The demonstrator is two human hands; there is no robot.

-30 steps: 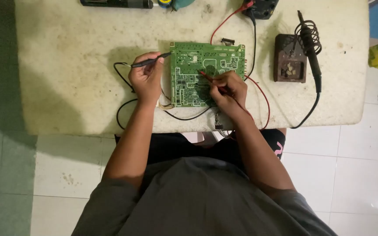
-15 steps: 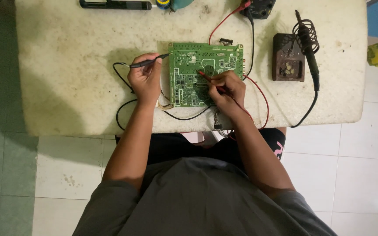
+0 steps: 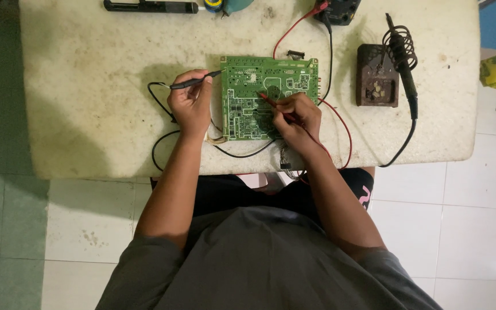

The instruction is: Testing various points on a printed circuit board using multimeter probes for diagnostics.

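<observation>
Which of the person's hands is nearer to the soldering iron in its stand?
Right. The right hand rests on the green circuit board, toward the soldering iron. The left hand is beyond the board's far edge.

An electronics repair bench in a tiled room is shown: a stained white table [image 3: 87,115], a green circuit board [image 3: 248,115], a soldering iron [image 3: 402,57] beside its stand [image 3: 377,76], probe leads trailed across

one green circuit board [image 3: 268,97], two test probes, a black one [image 3: 193,82] and a red one [image 3: 266,101], one soldering iron [image 3: 404,69] and one brown stand [image 3: 378,76] on one table [image 3: 87,86].
</observation>
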